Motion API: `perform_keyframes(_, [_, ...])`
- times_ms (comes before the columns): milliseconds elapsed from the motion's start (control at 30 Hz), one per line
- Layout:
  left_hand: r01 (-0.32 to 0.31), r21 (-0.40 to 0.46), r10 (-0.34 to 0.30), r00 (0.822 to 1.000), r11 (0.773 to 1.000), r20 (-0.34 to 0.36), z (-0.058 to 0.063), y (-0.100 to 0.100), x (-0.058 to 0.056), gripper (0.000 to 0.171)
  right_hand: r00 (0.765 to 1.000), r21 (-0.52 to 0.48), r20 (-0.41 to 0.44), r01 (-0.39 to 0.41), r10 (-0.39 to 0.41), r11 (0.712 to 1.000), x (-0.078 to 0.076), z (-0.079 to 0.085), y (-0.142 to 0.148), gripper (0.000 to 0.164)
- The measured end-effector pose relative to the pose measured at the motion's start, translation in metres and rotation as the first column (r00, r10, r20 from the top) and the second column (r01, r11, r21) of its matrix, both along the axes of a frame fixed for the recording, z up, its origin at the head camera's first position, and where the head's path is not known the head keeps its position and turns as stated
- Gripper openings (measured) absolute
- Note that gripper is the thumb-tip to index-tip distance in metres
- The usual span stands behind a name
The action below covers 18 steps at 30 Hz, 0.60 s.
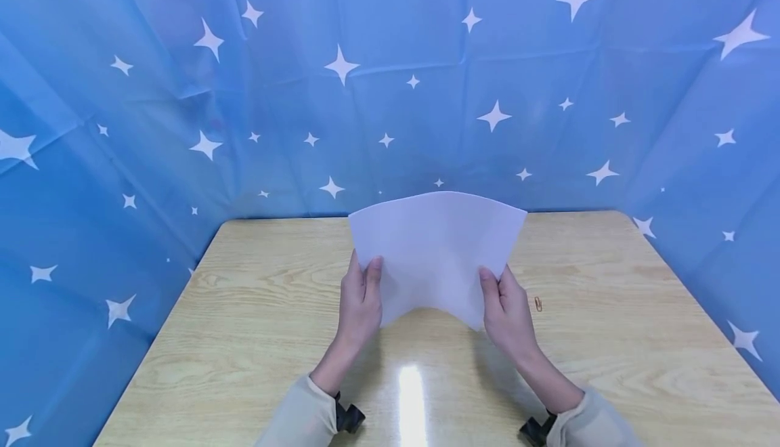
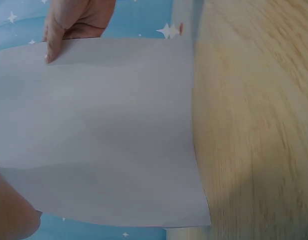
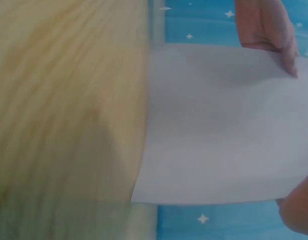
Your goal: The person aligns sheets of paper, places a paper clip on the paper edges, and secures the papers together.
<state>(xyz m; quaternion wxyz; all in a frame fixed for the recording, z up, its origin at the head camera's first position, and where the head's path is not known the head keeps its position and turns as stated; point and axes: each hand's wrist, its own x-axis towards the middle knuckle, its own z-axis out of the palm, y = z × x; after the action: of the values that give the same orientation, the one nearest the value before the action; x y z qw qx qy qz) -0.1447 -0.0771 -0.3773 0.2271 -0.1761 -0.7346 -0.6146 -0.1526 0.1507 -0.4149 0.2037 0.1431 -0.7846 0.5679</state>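
Observation:
A white sheet of paper [image 1: 435,250] is held up over the wooden table, bowed so its middle arches between the two hands. My left hand [image 1: 361,298] grips its left edge, thumb on the near face and the other fingers behind. On the opposite edge my right hand [image 1: 507,308] holds it the same way. In the left wrist view the paper [image 2: 103,130] fills the middle, with the right hand [image 2: 81,20] at its far edge. The right wrist view shows the paper [image 3: 219,125] with the left hand [image 3: 269,25] across from it.
An orange paper clip [image 1: 538,304] lies on the wooden table [image 1: 262,338], just right of my right hand. A blue curtain with white stars [image 1: 390,95] hangs behind and along both sides of the table. Dark wrist devices [image 1: 349,418] sit at both cuffs.

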Motion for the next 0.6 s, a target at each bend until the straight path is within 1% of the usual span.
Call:
perform_keyframes(100, [-0.001, 0.008, 0.001, 1.0, 1.0, 0.003, 0.0005, 0.0002, 0.0011, 0.022, 1.0, 0.003, -0.007, 0.0, 0.0, 1.0, 0.001, 0.0, 0.0016, 0.024])
perform_keyframes(233, [0.005, 0.013, -0.005, 1.0, 1.0, -0.011, 0.0033, 0.0002, 0.0013, 0.022, 1.0, -0.029, -0.019, -0.017, 0.017, 0.999, 0.0013, 0.0027, 0.0027, 0.024])
perform_keyframes(367, [0.01, 0.014, -0.01, 1.0, 1.0, 0.001, 0.0038, -0.0004, 0.0003, 0.024, 0.999, -0.055, -0.001, -0.04, 0.04, 0.998, -0.0009, 0.001, 0.0023, 0.026])
perform_keyframes(500, [-0.016, 0.024, 0.015, 0.999, 1.0, 0.031, 0.0031, -0.0007, 0.0014, 0.022, 1.0, -0.059, 0.012, -0.023, 0.024, 0.998, -0.0009, 0.0022, 0.0028, 0.025])
perform_keyframes(600, [-0.042, 0.031, 0.041, 0.999, 0.999, 0.016, 0.0064, -0.0009, 0.0031, 0.017, 1.0, -0.057, -0.001, 0.006, -0.006, 0.998, 0.0002, 0.0082, 0.0048, 0.022])
